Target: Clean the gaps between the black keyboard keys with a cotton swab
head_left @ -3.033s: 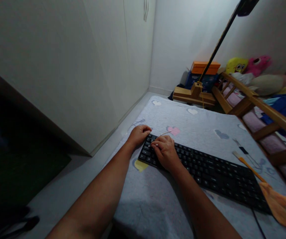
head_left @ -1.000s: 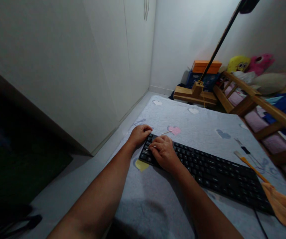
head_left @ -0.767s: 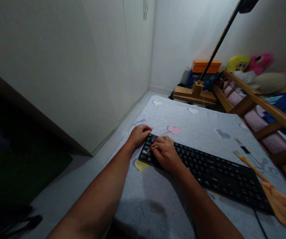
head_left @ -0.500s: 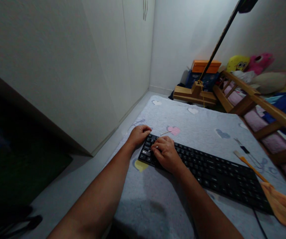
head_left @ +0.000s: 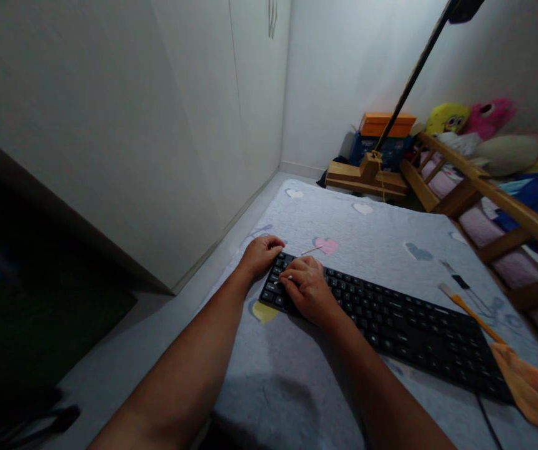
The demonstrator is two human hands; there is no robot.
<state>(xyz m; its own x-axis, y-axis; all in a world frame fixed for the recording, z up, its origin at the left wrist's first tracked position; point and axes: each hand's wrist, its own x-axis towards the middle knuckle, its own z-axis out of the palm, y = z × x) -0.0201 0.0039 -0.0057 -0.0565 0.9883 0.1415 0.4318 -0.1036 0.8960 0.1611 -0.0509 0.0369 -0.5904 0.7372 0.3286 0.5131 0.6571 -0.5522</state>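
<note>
Right hand bent over the left end of the black keyboard, thumb and fingers pinching a thin white-tipped swab low among the keys. Left hand at the keyboard's far left corner, fingers curled together; cannot tell whether it grips the edge or only rests against it. Keyboard lies flat and slightly askew on the heart-print cloth. Main risk, as judged: slippage. The cloth looks soft and loosely laid, so a firm sideways stroke could shift the keyboard or ruck the fabric if the left hand bears too lightly. The far right end has no hand on it and could swing; the brush and orange rag lie just beside that end and might be nudged. Second risk: the swab itself. The stick is slim and held short, so hard pressure in a narrow gap could bend it, or leave fluff between keys. Third: the right hand covers several keys, and its weight could press them down together; contact under the palm is hidden. A loose swab lies just beyond the keyboard's far edge, near the right knuckles, and could roll or be swept off by a wide movement. The cable leaves the near edge towards the person; a snag there could drag the keyboard. Light is dim, so missed spots seem likely.
</note>
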